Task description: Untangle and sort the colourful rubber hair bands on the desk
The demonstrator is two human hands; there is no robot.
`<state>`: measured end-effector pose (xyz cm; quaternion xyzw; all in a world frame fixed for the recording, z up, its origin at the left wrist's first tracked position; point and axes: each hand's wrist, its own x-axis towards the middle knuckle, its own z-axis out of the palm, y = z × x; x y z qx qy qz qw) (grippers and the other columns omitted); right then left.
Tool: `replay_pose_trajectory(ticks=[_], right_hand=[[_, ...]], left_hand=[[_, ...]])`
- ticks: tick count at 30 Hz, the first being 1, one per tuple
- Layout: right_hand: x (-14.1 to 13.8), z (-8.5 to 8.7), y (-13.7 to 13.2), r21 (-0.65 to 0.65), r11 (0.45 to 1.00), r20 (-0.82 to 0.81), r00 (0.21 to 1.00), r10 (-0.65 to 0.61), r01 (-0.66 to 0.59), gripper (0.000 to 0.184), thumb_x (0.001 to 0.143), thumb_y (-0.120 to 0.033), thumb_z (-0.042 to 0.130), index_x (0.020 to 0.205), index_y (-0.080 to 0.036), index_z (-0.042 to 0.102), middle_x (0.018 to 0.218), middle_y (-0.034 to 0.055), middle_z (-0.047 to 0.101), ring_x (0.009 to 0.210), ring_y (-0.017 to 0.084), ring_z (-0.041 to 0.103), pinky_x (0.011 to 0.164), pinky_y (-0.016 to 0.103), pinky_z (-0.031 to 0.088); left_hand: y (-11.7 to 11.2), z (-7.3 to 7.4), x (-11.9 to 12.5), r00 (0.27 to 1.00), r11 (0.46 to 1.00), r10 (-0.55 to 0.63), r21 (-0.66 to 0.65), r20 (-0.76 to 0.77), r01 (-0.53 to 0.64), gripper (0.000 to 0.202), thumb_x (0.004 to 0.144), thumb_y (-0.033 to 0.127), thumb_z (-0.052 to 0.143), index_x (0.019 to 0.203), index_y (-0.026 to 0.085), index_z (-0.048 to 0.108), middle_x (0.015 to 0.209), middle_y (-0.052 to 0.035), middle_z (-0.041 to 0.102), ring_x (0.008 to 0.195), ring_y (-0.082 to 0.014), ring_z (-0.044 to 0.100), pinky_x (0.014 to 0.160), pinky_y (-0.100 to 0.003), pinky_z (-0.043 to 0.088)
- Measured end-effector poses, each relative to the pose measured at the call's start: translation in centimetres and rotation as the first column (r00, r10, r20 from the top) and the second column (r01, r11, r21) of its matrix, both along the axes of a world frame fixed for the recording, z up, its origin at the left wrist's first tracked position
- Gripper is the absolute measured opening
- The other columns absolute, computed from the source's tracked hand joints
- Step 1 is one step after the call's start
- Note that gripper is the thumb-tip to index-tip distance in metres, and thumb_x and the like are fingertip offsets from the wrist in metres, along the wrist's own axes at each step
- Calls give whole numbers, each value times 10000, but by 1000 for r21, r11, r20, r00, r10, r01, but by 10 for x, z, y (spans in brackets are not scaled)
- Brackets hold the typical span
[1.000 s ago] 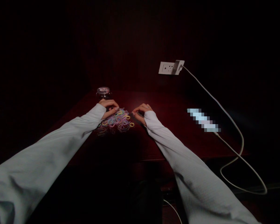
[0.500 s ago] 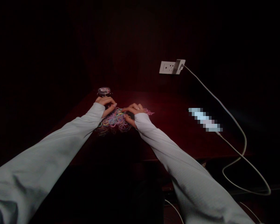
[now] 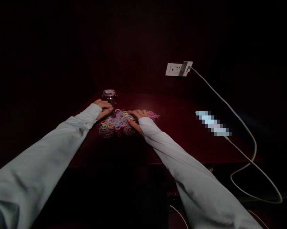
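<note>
A loose heap of small coloured hair ties (image 3: 118, 121), in pink, purple, yellow, green and blue, lies on the dark red table. My left hand (image 3: 104, 106) is at the heap's upper left edge, with thumb and forefinger drawn together. Whatever may be between those fingertips is too small to make out. At the heap's right side, my right hand (image 3: 138, 116) rests with thumb and forefinger apart over the ties. Just beyond it is a smaller group of pink hair ties (image 3: 153, 115). Behind my left hand stands a clear round jar (image 3: 109, 94) with a pink patterned lid.
A blurred-out phone-like object (image 3: 212, 123) lies on the table (image 3: 176, 136) to the right. Its white cable (image 3: 254, 143) loops past the table's front edge, up to a charger (image 3: 186, 67) in the wall socket (image 3: 174, 69). The surroundings are very dark.
My left hand has drawn back to the left from the heap, its fingers now closer together, uncovering more ties. My right hand stays at the heap. The view has shifted slightly.
</note>
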<state>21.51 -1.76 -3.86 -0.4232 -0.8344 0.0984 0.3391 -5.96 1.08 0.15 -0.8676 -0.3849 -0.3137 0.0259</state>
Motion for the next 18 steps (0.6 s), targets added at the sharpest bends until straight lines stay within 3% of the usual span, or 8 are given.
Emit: replay_pose_trajectory(ticks=[4, 9, 12, 18], right_hand=[[1, 0, -1, 18, 1000, -1, 1000, 24, -24, 418, 1044, -398, 664, 1449, -303, 699, 1372, 72, 718, 1227, 277, 550, 1118, 441, 445], [-4, -4, 3, -5, 1000, 21, 1000, -22, 22, 401, 1021, -385, 704, 1412, -299, 726, 1320, 71, 734, 1203, 277, 555, 1080, 437, 458], [-3, -5, 4, -1, 1000, 30, 1000, -7, 7, 385, 1025, -370, 697, 1405, -319, 725, 1310, 64, 738, 1211, 275, 560, 1070, 431, 464], [-3, -6, 3, -26, 1000, 30, 999, -16, 17, 392, 1020, -388, 707, 1405, -322, 730, 1292, 67, 743, 1210, 273, 568, 1055, 428, 480]], left_hand=[[-1, 7, 0, 996, 996, -40, -82, -75, 33, 389, 976, 376, 497, 622, 219, 460, 619, 18, 510, 675, -178, 532, 743, -334, 343], [2, 7, -8, 999, 993, 29, -117, 18, -27, 397, 941, 385, 541, 599, 219, 427, 598, 40, 440, 616, -153, 450, 706, -311, 355], [2, 6, -11, 998, 987, 39, -156, 45, -32, 430, 934, 446, 568, 589, 222, 444, 582, 44, 414, 589, -144, 412, 674, -306, 349], [-3, 11, -3, 998, 974, -60, -221, -13, 56, 459, 929, 526, 615, 599, 215, 547, 557, 40, 420, 567, -136, 423, 635, -283, 359]])
